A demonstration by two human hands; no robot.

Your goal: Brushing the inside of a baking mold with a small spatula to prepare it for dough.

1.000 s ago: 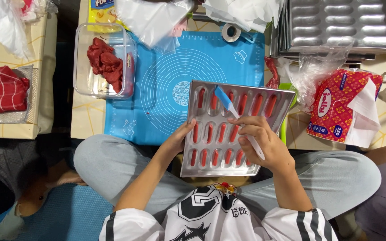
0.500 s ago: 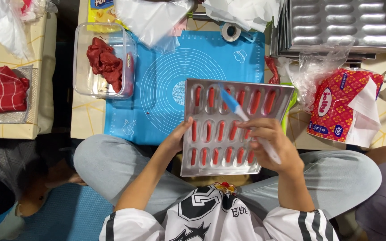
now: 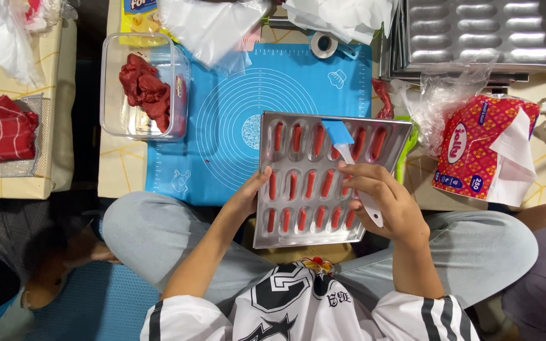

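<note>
A metal mould tray [image 3: 266, 237] with rows of oblong pockets filled with red paste rests over my lap and the edge of a blue baking mat [image 3: 235, 101]. My left hand [image 3: 248, 196] holds the tray's left rim. My right hand [image 3: 383, 205] grips a spatula [image 3: 344, 142] with a blue head and white handle; the blue head lies on the tray's upper right pockets.
A clear tub of red dough [image 3: 143, 88] sits at the mat's left. Stacked empty metal mould trays [image 3: 481, 35] stand at the top right, a red tissue pack [image 3: 481, 151] below them. A roll of tape [image 3: 323, 44] and plastic bags [image 3: 216, 25] lie at the back.
My right hand and the spatula have shifted a little to the right along the tray's upper pockets. The tray has tilted slightly; my left hand keeps its hold.
</note>
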